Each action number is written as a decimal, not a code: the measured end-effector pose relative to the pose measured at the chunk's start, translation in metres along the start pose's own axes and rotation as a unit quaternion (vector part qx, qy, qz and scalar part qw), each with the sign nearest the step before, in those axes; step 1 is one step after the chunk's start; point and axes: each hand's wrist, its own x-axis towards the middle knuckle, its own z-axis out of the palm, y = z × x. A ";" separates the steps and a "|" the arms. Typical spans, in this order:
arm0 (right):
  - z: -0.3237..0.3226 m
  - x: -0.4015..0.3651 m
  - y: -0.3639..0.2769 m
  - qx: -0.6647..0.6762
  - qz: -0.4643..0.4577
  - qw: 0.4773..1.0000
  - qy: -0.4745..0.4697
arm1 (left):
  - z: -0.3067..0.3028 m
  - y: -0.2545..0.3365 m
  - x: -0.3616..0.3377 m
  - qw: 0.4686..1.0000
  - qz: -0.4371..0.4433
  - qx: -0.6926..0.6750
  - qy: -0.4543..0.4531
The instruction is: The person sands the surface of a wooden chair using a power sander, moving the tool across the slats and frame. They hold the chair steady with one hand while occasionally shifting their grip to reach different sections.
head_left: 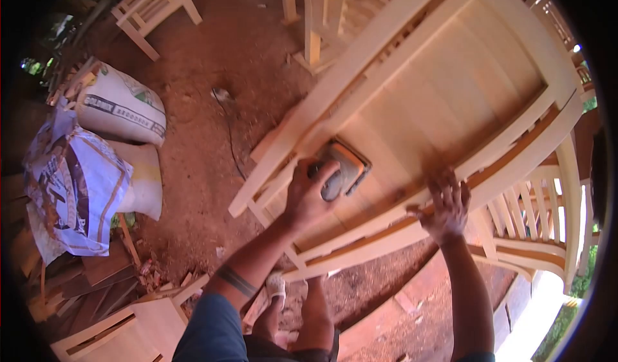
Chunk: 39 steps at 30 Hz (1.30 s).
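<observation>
A power sander (347, 167) with an orange and dark body rests on the wooden panel (444, 98), near the panel's left end. My left hand (314, 188) is wrapped around the sander's top, which hides part of it. Over the curved outer rail (373, 245) of the same wooden frame lies my right hand (445, 207), fingers spread and thumb apart, touching the wood. The panel is pale and set inside a framed piece with long slots, tilted across my view. Whatever supports the frame underneath is hidden.
Stuffed sacks (122, 108) and a torn white bag (80, 188) sit at the left, near scrap wood (96, 278). A dark cord (230, 133) trails over the dirt floor. A slatted wooden piece (524, 214) stands at right, a small wooden frame (154, 8) at upper left.
</observation>
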 end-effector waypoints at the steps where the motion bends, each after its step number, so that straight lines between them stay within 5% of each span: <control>1: -0.001 -0.001 0.000 0.002 0.003 1.000 -0.006 | 0.001 0.003 -0.001 1.000 -0.014 -0.007 0.001; 5: -0.002 -0.001 0.001 0.016 -0.004 1.000 -0.005 | 0.009 0.011 -0.019 0.996 -0.079 0.002 0.041; 12: -0.001 -0.002 0.001 0.027 -0.008 1.000 0.011 | 0.008 0.023 0.009 0.999 -0.024 0.012 0.035; 39: -0.004 0.005 -0.001 -0.015 -0.014 1.000 0.014 | 0.008 0.007 -0.027 0.991 -0.129 -0.012 0.043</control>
